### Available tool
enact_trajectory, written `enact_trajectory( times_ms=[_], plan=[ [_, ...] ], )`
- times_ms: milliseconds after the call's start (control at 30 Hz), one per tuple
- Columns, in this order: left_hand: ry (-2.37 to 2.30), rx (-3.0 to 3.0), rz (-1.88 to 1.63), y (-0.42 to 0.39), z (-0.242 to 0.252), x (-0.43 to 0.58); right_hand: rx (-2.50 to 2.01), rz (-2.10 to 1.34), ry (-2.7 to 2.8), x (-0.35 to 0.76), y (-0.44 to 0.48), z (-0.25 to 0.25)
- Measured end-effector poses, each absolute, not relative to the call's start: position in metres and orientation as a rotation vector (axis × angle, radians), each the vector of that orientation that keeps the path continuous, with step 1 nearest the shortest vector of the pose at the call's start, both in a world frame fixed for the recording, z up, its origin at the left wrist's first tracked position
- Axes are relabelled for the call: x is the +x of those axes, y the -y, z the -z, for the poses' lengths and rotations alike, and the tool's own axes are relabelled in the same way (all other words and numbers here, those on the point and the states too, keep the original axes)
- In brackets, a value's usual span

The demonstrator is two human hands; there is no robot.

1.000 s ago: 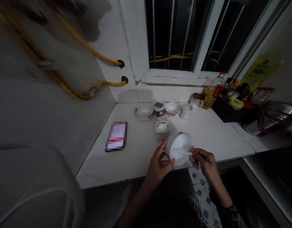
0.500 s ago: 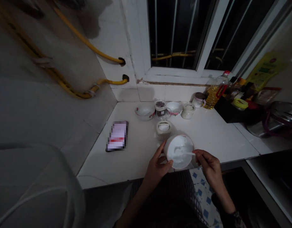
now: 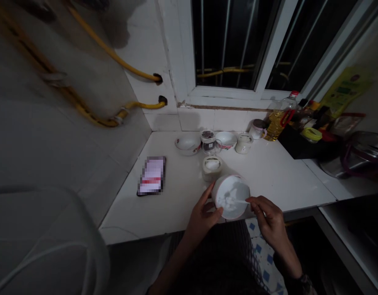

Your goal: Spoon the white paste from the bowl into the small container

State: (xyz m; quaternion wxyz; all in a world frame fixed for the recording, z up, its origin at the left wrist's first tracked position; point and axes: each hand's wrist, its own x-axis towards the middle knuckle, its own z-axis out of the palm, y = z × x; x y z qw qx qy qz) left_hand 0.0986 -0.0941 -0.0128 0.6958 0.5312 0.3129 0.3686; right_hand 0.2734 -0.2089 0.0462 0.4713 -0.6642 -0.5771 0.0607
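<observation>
My left hand [image 3: 206, 213] grips the left side of a white bowl [image 3: 218, 189], thumb over the rim, near the front edge of the counter. The bowl is tilted towards me. White powder-like stuff [image 3: 228, 200] lies inside it. Between the fingers of my right hand [image 3: 267, 215] is the handle of a small white spoon [image 3: 240, 201], whose tip reaches into the white stuff. Just behind the bowl stands a clear jar [image 3: 212, 168] with white contents and its lid flipped up.
On the white counter [image 3: 176, 205] lies a phone [image 3: 152, 176]. Farther back are a left bowl [image 3: 187, 144], a jar with dark contents [image 3: 207, 137], another bowl [image 3: 226, 140], a white-filled jar [image 3: 244, 143], a mug [image 3: 258, 129] and an oil bottle [image 3: 275, 123]. A metal pot [image 3: 367, 151] stands right.
My right hand has shifted slightly left with the spoon, and the white stuff in the bowl lies differently. My left hand stays on the bowl.
</observation>
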Motion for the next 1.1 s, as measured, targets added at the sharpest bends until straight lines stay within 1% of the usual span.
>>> enact_trajectory(
  times_ms=[100, 233, 400, 633, 933, 1100],
  plan=[
    [-0.712, 1.187, -0.828, 0.094, 0.013, 0.099, -1.664, -0.187, 1.370, 0.273, 0.208, -0.044],
    [-0.722, 1.191, -0.840, 0.094, 0.012, 0.098, -1.682, -0.407, 1.148, 0.268, 0.202, -0.036],
    [-0.735, 1.163, -0.836, 0.094, 0.014, 0.097, -1.544, -0.657, 0.773, 0.266, 0.193, -0.031],
    [-0.745, 1.062, -0.785, 0.092, 0.010, 0.092, -1.419, -0.840, 0.589, 0.270, 0.187, -0.035],
    [-0.713, 1.024, -0.734, 0.085, 0.012, 0.075, -1.374, -0.876, 0.582, 0.275, 0.173, -0.053],
    [-0.707, 1.014, -0.733, 0.082, 0.021, 0.069, -1.344, -0.768, 0.664, 0.285, 0.147, -0.068]
  ],
)
